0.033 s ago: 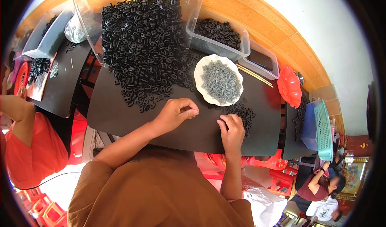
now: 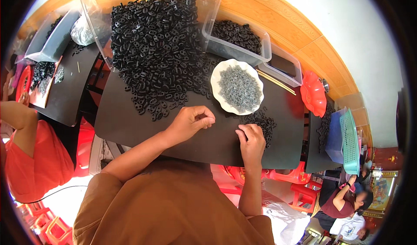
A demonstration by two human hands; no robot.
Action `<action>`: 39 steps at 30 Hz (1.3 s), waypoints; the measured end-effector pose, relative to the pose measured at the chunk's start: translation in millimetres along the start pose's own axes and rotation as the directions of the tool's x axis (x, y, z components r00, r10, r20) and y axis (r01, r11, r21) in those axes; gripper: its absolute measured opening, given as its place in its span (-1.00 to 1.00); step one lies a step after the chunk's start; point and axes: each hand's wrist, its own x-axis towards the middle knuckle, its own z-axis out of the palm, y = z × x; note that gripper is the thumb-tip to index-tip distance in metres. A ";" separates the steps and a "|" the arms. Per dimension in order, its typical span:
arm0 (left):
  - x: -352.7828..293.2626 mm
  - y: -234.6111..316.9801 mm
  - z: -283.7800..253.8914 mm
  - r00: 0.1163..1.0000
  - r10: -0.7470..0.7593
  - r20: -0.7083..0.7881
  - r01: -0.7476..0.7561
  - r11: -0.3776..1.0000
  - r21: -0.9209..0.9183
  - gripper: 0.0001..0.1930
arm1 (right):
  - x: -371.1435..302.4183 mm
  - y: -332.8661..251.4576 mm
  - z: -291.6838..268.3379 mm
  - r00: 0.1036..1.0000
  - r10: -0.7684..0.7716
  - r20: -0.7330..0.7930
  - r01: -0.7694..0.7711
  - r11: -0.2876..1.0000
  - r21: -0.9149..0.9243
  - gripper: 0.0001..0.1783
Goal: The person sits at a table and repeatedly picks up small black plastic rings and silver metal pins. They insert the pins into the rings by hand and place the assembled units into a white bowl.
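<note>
Over the near middle of the dark table (image 2: 195, 147), my left hand (image 2: 186, 124) is curled closed, thumb against the forefinger. Anything between those fingertips is too small or hidden to make out. My right hand (image 2: 253, 144) is also closed, fingers bent toward the thumb, beside a small heap of tiny black pieces (image 2: 264, 124); what it holds, if anything, does not show. Beyond my hands stands a white scalloped bowl (image 2: 215, 88) full of small clear grey plastic pieces (image 2: 239, 88). A large pile of black two-holed oval pieces (image 2: 154, 49) spreads toward my left hand.
A large clear bin (image 2: 89, 23) backs the pile. Another clear bin (image 2: 236, 48) holds more black pieces. Two chopsticks (image 2: 278, 82) lie near a red scalloped dish (image 2: 312, 95). A teal basket (image 2: 349, 136) stands far right. A person in red (image 2: 39, 162) sits at the left table.
</note>
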 end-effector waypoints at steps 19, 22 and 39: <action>-0.4 -7.6 -3.7 0.999 -0.029 0.020 0.033 0.976 -0.217 -0.95 | 0.5 -37.6 38.2 0.891 0.348 0.291 -0.421 0.396 0.816 -0.91; -1.8 -6.5 -2.3 0.999 -0.035 0.027 0.038 0.992 -0.121 -0.96 | -0.6 -39.0 41.2 0.883 0.339 0.325 -0.436 0.331 0.837 -0.89; -3.1 2.1 -4.6 0.999 0.018 0.038 -0.020 0.999 0.046 -0.94 | -1.0 -36.8 46.1 0.927 0.215 0.307 -0.368 0.359 0.858 -0.90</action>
